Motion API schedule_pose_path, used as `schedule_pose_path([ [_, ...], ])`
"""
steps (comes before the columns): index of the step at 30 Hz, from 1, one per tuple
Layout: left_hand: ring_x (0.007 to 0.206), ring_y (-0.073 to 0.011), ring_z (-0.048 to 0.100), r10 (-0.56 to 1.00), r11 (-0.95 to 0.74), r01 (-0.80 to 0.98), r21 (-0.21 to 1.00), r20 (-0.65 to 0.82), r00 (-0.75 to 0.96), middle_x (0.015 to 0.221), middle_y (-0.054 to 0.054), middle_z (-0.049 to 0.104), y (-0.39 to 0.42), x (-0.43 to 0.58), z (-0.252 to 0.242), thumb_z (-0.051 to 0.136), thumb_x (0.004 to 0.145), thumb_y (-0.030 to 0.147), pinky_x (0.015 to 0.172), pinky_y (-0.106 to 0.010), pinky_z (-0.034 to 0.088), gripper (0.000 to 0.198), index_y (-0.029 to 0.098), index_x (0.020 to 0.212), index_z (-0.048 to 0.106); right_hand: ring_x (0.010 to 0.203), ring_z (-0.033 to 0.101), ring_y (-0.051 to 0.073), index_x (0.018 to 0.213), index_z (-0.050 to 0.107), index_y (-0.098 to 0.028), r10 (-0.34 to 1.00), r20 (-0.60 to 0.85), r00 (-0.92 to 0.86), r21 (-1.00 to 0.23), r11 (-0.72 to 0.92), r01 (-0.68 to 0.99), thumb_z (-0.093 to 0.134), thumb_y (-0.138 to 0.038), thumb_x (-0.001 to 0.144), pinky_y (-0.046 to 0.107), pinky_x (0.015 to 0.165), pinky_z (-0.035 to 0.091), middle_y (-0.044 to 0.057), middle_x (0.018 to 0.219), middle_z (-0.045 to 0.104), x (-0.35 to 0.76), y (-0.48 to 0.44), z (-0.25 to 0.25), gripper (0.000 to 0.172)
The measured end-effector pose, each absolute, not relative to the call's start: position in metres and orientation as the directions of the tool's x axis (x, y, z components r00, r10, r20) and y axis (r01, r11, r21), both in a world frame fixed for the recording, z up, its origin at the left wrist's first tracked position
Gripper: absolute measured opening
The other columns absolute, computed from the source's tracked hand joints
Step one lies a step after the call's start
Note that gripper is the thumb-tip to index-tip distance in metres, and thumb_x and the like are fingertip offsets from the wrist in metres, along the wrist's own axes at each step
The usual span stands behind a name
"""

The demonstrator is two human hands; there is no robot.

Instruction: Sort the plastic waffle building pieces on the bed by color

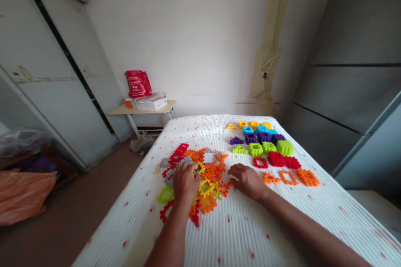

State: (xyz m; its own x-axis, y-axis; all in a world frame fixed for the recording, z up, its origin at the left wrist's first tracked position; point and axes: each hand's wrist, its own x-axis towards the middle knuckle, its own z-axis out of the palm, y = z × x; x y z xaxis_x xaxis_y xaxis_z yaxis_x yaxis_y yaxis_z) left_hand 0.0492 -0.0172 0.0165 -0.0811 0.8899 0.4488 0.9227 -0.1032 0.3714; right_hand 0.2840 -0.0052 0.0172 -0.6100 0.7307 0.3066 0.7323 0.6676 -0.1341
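A loose heap of interlocking plastic tiles (206, 167) in orange, red, yellow, green and grey lies on a white quilted bed (238, 233). My left hand (185, 181) rests on the heap's left part, fingers curled over a yellow-green tile. My right hand (247, 180) lies palm down just right of the heap, fingers bent toward the orange tiles, nothing visible in it. Sorted rows of tiles (266, 142) in yellow, blue, purple, green, red and orange lie farther right.
A small side table (140, 110) with a red bag (138, 83) and white boxes stands against the far wall. A grey wardrobe (46, 83) is at the left, an orange bag (21, 194) on the floor, and grey panels at the right.
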Motion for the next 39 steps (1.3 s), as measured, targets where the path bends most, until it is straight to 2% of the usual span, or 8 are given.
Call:
schedule_pose_path([
  [3,0.097,-0.027,0.054,0.938,-0.022,0.956,0.294,0.336,-0.082,0.099,-0.008,0.064,-0.018,0.051,0.012,0.057,0.07,0.018,0.083,-0.041,0.043,0.024,0.022,0.09,0.07,0.081,0.057,0.016,0.084,0.061,-0.018,0.719,0.337,-0.608,-0.113,0.672,0.732,0.046,-0.013,0.084,0.027,0.073,0.045,0.006,0.083,0.063,0.279,-0.006,0.002,0.016],
  [7,0.097,-0.0255,0.054,0.951,0.001,0.96,0.281,0.297,-0.088,0.1,-0.007,0.063,-0.021,0.056,0.012,0.054,0.072,0.015,0.083,-0.041,0.043,0.023,0.023,0.087,0.07,0.074,0.054,0.016,0.078,0.059,-0.017,0.69,0.344,-0.637,-0.073,0.696,0.714,0.042,-0.015,0.088,0.026,0.069,0.042,0.005,0.076,0.06,0.281,-0.005,-0.009,0.02],
  [12,0.101,-0.0246,0.056,0.89,-0.089,0.928,0.361,0.447,-0.088,0.106,-0.009,0.061,-0.017,0.053,0.006,0.055,0.072,0.012,0.09,-0.038,0.044,0.021,0.02,0.085,0.069,0.075,0.054,0.016,0.078,0.058,-0.017,0.69,0.366,-0.625,-0.099,0.696,0.711,0.041,-0.017,0.09,0.026,0.069,0.041,0.005,0.076,0.06,0.282,-0.005,-0.012,0.021],
  [18,0.106,-0.0245,0.057,0.766,-0.323,0.805,0.498,0.637,-0.087,0.115,-0.012,0.058,-0.009,0.053,-0.011,0.056,0.073,0.016,0.091,-0.037,0.047,0.016,0.019,0.083,0.069,0.075,0.055,0.015,0.08,0.059,-0.017,0.71,0.371,-0.599,-0.134,0.679,0.722,0.041,-0.017,0.089,0.025,0.069,0.042,0.005,0.077,0.061,0.281,-0.005,-0.012,0.021],
  [27,0.093,-0.0199,0.061,0.766,-0.458,0.717,0.525,0.643,0.019,0.098,-0.007,0.063,-0.014,0.069,-0.011,0.056,0.069,0.012,0.082,-0.034,0.05,0.019,0.02,0.085,0.062,0.081,0.059,0.015,0.088,0.062,-0.017,0.744,0.439,-0.505,-0.294,0.649,0.701,0.042,-0.014,0.087,0.024,0.073,0.046,0.006,0.083,0.064,0.283,-0.003,-0.015,0.019],
  [32,0.09,-0.0178,0.059,0.781,-0.459,0.709,0.535,0.623,0.036,0.094,-0.005,0.06,-0.02,0.08,-0.007,0.053,0.067,0.007,0.075,-0.03,0.05,0.023,0.021,0.086,0.053,0.079,0.061,0.016,0.086,0.062,-0.017,0.751,0.428,-0.503,-0.31,0.644,0.699,0.043,-0.014,0.086,0.026,0.072,0.048,0.006,0.083,0.065,0.283,-0.003,-0.014,0.02],
  [36,0.093,-0.0185,0.056,0.766,-0.49,0.718,0.494,0.638,0.083,0.096,-0.006,0.057,-0.023,0.084,-0.004,0.05,0.068,0.003,0.078,-0.032,0.049,0.022,0.02,0.081,0.05,0.087,0.061,0.018,0.102,0.06,-0.016,0.76,0.454,-0.465,-0.38,0.637,0.67,0.046,-0.016,0.083,0.03,0.076,0.05,0.009,0.094,0.065,0.285,-0.005,-0.013,0.023],
  [39,0.095,-0.0191,0.055,0.775,-0.482,0.731,0.482,0.625,0.099,0.093,-0.005,0.056,-0.023,0.084,-0.004,0.05,0.067,0.002,0.08,-0.032,0.048,0.022,0.021,0.078,0.047,0.104,0.057,0.021,0.124,0.047,-0.019,0.738,0.513,-0.439,-0.45,0.667,0.594,0.053,-0.021,0.079,0.035,0.082,0.051,0.012,0.118,0.056,0.285,-0.007,-0.013,0.045],
])
